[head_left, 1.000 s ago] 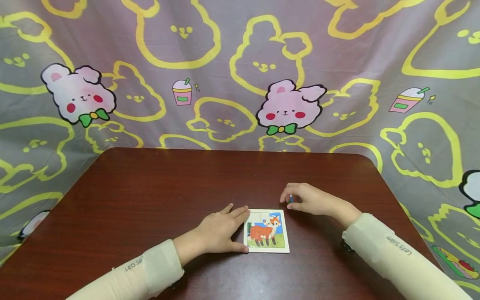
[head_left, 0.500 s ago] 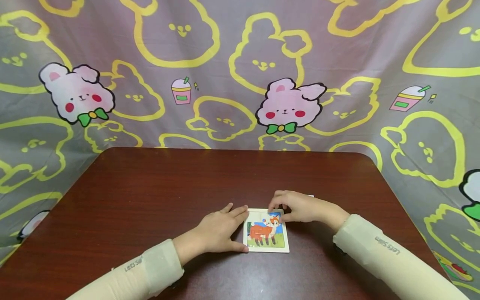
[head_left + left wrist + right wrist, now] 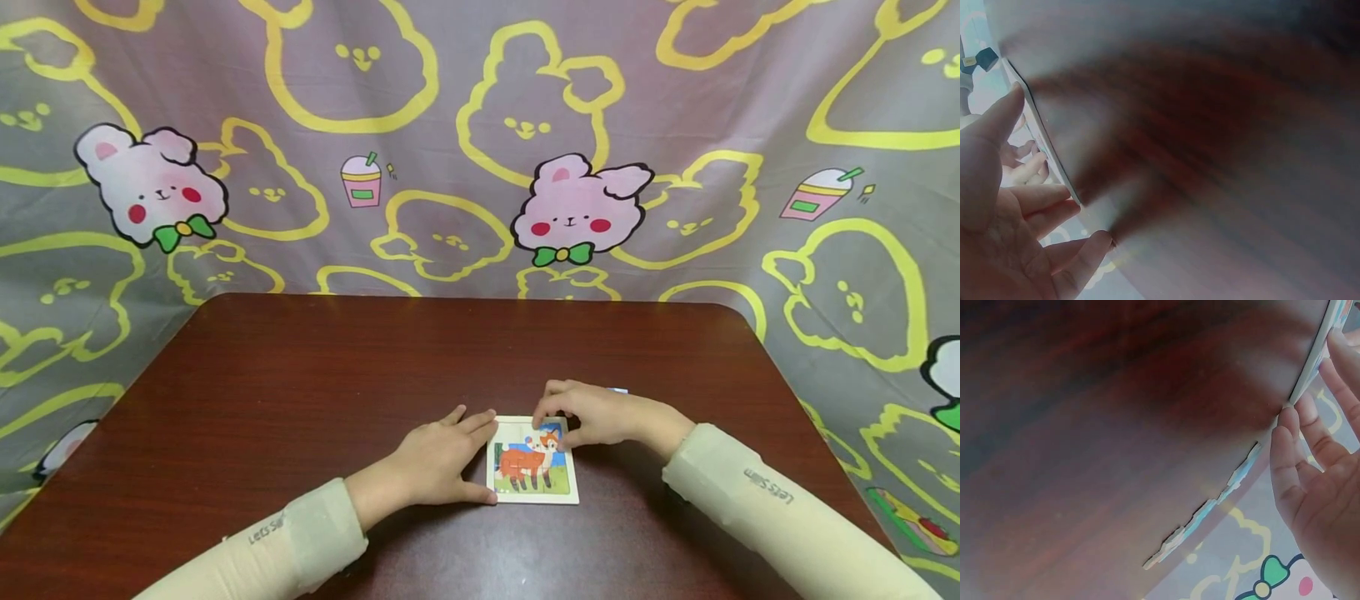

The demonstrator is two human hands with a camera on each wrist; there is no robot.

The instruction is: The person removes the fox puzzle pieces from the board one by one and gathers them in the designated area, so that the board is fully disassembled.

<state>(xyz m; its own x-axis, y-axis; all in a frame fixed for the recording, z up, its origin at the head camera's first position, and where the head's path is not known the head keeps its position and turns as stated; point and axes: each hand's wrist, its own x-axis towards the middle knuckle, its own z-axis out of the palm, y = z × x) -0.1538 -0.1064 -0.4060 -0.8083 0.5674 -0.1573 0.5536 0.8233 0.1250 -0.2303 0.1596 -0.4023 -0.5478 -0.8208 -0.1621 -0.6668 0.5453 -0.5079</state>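
Note:
A small square jigsaw puzzle with a white frame (image 3: 536, 500) lies on the table, showing a fox picture (image 3: 525, 462) with a pale bare area at its upper left. My left hand (image 3: 431, 461) rests at the frame's left side with fingers spread, its thumb at the lower left corner and its fingertips at the upper left. My right hand (image 3: 600, 414) is over the upper right part of the puzzle, index finger and thumb pinching a puzzle piece (image 3: 552, 428) there, mostly hidden by the fingers.
Several loose puzzle pieces (image 3: 1200, 515) lie in a row on the table beyond the right hand, mostly hidden behind it in the head view. The dark brown table (image 3: 360, 358) ends at a patterned curtain (image 3: 450, 167) at the back.
My right hand has moved left from beside the frame to the puzzle's upper right, carrying a piece. Over the last half second it has shifted only slightly. My left hand has stayed put.

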